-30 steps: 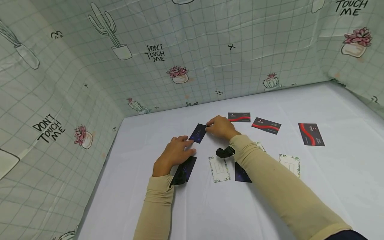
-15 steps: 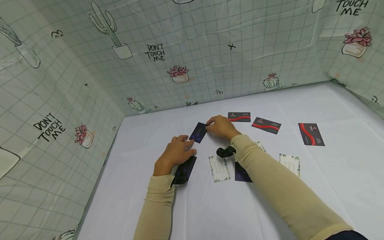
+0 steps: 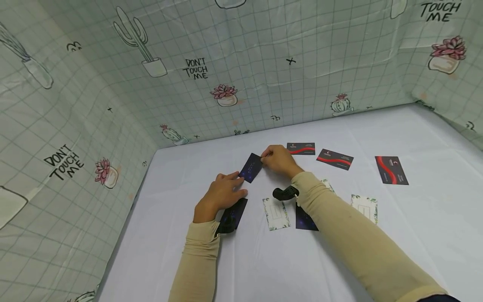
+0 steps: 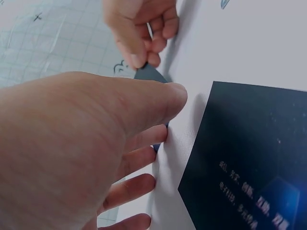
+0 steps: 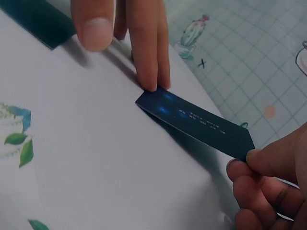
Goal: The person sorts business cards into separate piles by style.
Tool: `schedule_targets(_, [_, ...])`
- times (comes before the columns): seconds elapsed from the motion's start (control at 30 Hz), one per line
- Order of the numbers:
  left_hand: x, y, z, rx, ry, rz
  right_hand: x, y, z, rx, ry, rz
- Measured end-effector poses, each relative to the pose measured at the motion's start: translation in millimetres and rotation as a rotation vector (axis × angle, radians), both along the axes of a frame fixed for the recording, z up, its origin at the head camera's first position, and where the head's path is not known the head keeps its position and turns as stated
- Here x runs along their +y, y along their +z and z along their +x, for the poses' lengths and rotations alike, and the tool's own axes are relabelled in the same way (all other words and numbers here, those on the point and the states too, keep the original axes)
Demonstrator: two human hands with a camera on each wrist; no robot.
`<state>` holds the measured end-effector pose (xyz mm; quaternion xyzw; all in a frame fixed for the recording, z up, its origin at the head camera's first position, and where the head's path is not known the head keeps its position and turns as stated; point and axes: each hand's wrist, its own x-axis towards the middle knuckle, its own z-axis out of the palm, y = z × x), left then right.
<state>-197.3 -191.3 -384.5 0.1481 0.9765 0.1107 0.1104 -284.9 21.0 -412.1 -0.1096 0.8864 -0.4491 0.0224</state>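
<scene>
A dark blue business card (image 3: 250, 167) with small lettering lies between my two hands. My right hand (image 3: 279, 160) pinches its far right corner between thumb and index finger; in the right wrist view that end of the card (image 5: 201, 122) is lifted and the card bends slightly, with a shadow under it. My left hand (image 3: 222, 192) has its fingers extended, the fingertips touching the card's near left end. Under the left wrist lies a second dark blue card (image 3: 238, 213), seen large in the left wrist view (image 4: 254, 158).
Three black cards with a red wave lie toward the back right: one (image 3: 300, 148), another (image 3: 335, 159) and a third (image 3: 391, 170). White leaf-bordered cards (image 3: 276, 214) (image 3: 364, 206) and a dark blue card (image 3: 305, 219) lie nearer, partly behind the right sleeve. Patterned cloth (image 3: 256, 75) walls the white table.
The right hand's end of the blue card has come up slightly off the table, the hand itself barely shifting. The left hand stays in place at the near end.
</scene>
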Motion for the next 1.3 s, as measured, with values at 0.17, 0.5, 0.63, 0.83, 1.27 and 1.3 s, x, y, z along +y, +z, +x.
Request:
schedule_targets(0.17, [-0.4, 0.6, 1.0, 0.018, -0.008, 0.022, -0.6, 4.2, 3.3, -0.052, -0.020, -0.078])
schedule_targets(0.5, [2.5, -3.9, -1.0, 0.098, 0.006, 0.063, -0.8, 5.0, 4.8, -0.110, -0.061, -0.164])
schedule_targets(0.63, [3.3, -4.4, -2.4, 0.141, -0.006, 0.086, 1.4, 4.0, 3.5, -0.127, -0.069, -0.202])
schedule_targets(0.83, [5.8, -3.1, -3.9, 0.244, -0.008, 0.120, 2.1, 5.6, 3.5, -0.162, -0.084, -0.252])
schedule_targets(1.27, [3.9, -3.9, -3.4, 0.441, 0.057, 0.093, -4.1, 9.8, 11.6, -0.187, -0.111, -0.353])
schedule_targets(1.3, [3.7, -3.4, -3.4, 0.433, 0.060, 0.093, -4.2, 9.4, 12.6, -0.181, -0.110, -0.357])
